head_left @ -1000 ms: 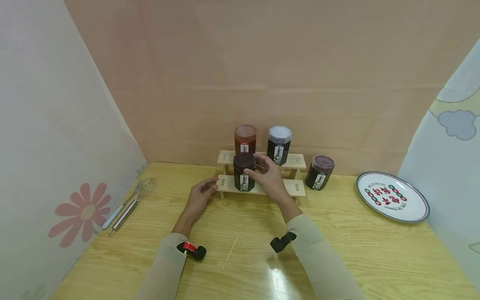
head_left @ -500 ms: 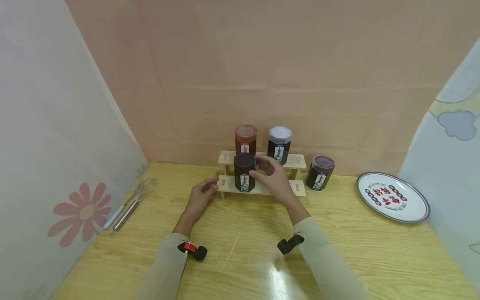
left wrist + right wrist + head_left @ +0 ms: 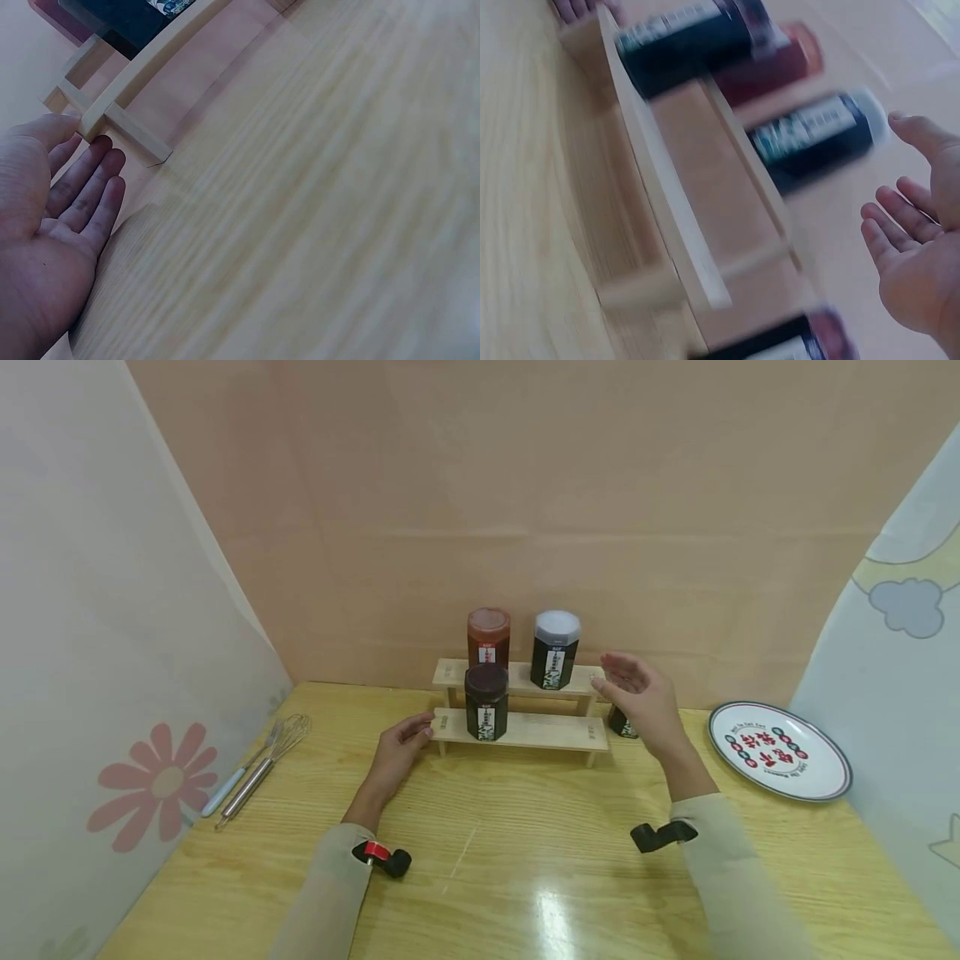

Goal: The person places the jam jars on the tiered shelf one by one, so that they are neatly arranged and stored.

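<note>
A two-step wooden rack (image 3: 525, 732) stands at the back of the table. Its top step carries a red-lidded jar (image 3: 488, 637) and a white-lidded jar (image 3: 556, 649). On the lower step stands a dark-lidded jar (image 3: 486, 702). My left hand (image 3: 416, 735) rests with straight fingers at the rack's left end, thumb against the corner (image 3: 97, 124). My right hand (image 3: 626, 681) hovers with spread fingers, holding nothing, by the rack's right end. It partly hides a fourth jar (image 3: 619, 723) on the table. In the right wrist view that hand (image 3: 919, 255) is apart from the blurred jars (image 3: 817, 139).
A patterned white plate (image 3: 778, 750) lies at the right. A metal whisk (image 3: 264, 765) and a blue-handled utensil (image 3: 225, 793) lie at the left. Pale curtains close in both sides, and a tan backdrop stands behind the rack.
My right hand has let go of the dark-lidded jar on the lower step and swung right, past the rack's end. The left hand has stayed put.
</note>
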`<state>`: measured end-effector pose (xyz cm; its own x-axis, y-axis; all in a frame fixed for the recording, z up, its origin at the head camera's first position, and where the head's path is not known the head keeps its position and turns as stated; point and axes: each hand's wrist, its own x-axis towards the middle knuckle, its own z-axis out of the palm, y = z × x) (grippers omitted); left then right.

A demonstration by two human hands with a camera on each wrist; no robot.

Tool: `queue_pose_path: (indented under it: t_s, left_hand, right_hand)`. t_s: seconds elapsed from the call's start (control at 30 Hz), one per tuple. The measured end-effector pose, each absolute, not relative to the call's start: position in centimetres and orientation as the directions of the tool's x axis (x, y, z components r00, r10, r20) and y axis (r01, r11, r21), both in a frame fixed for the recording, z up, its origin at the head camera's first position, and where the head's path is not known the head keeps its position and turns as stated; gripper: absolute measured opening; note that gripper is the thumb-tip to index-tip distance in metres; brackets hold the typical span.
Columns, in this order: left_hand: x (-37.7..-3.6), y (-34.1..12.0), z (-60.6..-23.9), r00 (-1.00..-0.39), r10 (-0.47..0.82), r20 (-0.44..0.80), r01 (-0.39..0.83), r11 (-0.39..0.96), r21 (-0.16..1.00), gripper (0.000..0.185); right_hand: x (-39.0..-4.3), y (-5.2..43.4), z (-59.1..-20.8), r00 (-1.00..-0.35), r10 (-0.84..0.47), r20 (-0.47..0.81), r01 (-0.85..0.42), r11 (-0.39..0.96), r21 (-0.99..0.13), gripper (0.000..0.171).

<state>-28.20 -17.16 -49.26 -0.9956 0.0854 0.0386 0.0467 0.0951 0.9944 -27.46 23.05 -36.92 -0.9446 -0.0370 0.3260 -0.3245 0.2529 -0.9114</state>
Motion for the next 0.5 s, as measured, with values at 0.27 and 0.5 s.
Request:
queue_pose_path:
  t_s: [0.27,0.5]
  left_hand:
    - [-28.3,-17.2,-49.3,-0.995,0.085,0.041,0.049,0.092,0.995,0.040]
    - [-28.2,-17.2,-49.4,-0.995,0.085,0.046,0.054,0.087,0.995,0.039]
  right_hand:
    - [-27.9,27.8,-38.0,-0.947,0.041,0.317,-0.303,0.208,-0.930,0.059]
    - [-28.4,29.4,-39.1,-0.959,0.111,0.260,-0.203,0.370,-0.907,0.068]
